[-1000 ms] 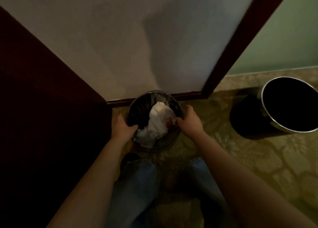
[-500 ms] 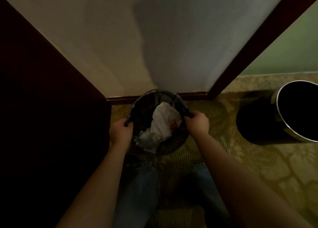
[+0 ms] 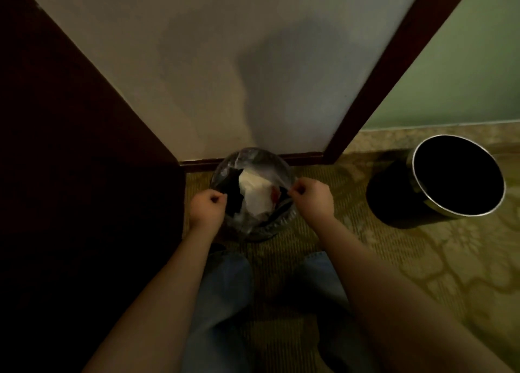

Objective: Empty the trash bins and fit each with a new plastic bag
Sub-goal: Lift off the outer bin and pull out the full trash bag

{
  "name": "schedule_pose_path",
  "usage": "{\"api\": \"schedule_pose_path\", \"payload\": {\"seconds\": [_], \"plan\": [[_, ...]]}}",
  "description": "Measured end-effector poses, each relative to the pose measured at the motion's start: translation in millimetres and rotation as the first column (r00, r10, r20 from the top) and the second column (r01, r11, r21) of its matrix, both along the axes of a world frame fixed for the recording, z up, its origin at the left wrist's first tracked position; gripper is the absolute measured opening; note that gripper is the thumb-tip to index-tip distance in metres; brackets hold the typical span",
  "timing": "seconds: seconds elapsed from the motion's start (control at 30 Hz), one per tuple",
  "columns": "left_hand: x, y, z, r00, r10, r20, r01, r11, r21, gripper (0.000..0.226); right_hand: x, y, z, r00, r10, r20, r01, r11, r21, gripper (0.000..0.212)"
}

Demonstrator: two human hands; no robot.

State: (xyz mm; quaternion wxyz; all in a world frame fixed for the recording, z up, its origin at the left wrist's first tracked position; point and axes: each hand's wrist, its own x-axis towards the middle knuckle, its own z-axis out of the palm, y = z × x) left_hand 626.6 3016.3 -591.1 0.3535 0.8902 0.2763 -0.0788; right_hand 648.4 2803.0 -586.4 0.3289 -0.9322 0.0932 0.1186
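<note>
A small round trash bin (image 3: 270, 229) stands on the carpet against the wall, lined with a clear plastic bag (image 3: 253, 158). White crumpled paper trash (image 3: 256, 192) with a red spot lies inside the bag. My left hand (image 3: 206, 208) pinches the bag's edge at the bin's left side. My right hand (image 3: 312, 196) pinches the bag's edge at the right side, and the plastic is lifted off the rim. A second, larger bin (image 3: 394, 201), dark with a metal rim and no bag visible inside, stands to the right.
A dark wooden panel (image 3: 70, 175) rises close on the left. A pale wall (image 3: 225, 77) with a dark baseboard sits behind the small bin. Patterned green carpet (image 3: 422, 274) stretches to the right. My legs in jeans (image 3: 222, 302) are below.
Both hands went from resting on the bin's rim to pinching the bag's edges, pulling the plastic up and inward off the rim.
</note>
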Motion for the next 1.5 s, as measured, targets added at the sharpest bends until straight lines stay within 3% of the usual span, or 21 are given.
{"api": "schedule_pose_path", "payload": {"seconds": [0.17,0.27,0.33,0.4,0.5,0.6,0.73,0.97,1.13,1.23,1.33,1.43,1.5], "plan": [[-5,-19,14,0.999,-0.035,-0.032,0.03,0.991,-0.131,0.018,-16,-4,12,0.991,0.127,-0.047,-0.129,0.991,-0.035,0.013],[12,-32,12,0.977,-0.203,-0.064,0.192,0.971,-0.145,0.026,-16,-8,9,0.985,0.164,-0.059,-0.164,0.986,-0.002,0.015],[30,-45,12,0.907,-0.4,-0.134,0.391,0.916,-0.089,0.043,-14,-14,6,0.973,0.206,-0.106,-0.203,0.979,0.033,0.01],[48,-60,11,0.778,-0.583,-0.235,0.6,0.8,0.0,0.06,-11,-23,5,0.946,0.279,-0.164,-0.275,0.96,0.051,0.011],[68,-86,3,0.621,-0.709,-0.335,0.762,0.646,0.043,0.059,-7,-39,-1,0.889,0.34,-0.305,-0.307,0.939,0.153,0.018],[84,-104,-9,0.655,-0.703,-0.277,0.746,0.66,0.089,0.041,-1,-57,-17,0.912,0.197,-0.36,-0.113,0.964,0.242,0.02],[113,-115,-16,0.664,-0.715,-0.218,0.748,0.628,0.215,0.036,13,-77,-40,0.917,-0.107,-0.384,0.221,0.938,0.268,0.024],[153,-128,-31,0.563,-0.72,-0.406,0.827,0.477,0.298,0.044,37,-74,-85,0.796,-0.29,-0.531,0.501,0.809,0.308,0.035],[160,-116,-52,0.534,-0.716,-0.449,0.845,0.443,0.3,0.035,47,-53,-107,0.699,-0.168,-0.695,0.565,0.726,0.392,0.056],[154,-113,-54,0.545,-0.722,-0.426,0.838,0.461,0.292,0.029,49,-43,-110,0.672,-0.143,-0.727,0.61,0.664,0.433,0.025],[150,-114,-48,0.562,-0.737,-0.376,0.825,0.471,0.311,0.024,53,-36,-111,0.712,-0.145,-0.687,0.554,0.717,0.422,0.016],[147,-113,-39,0.564,-0.748,-0.349,0.823,0.478,0.306,0.02,52,-34,-107,0.755,-0.132,-0.642,0.467,0.796,0.385,0.026],[145,-113,-34,0.551,-0.755,-0.356,0.832,0.459,0.313,0.018,47,-37,-103,0.751,-0.113,-0.651,0.442,0.818,0.368,0.02]]}}
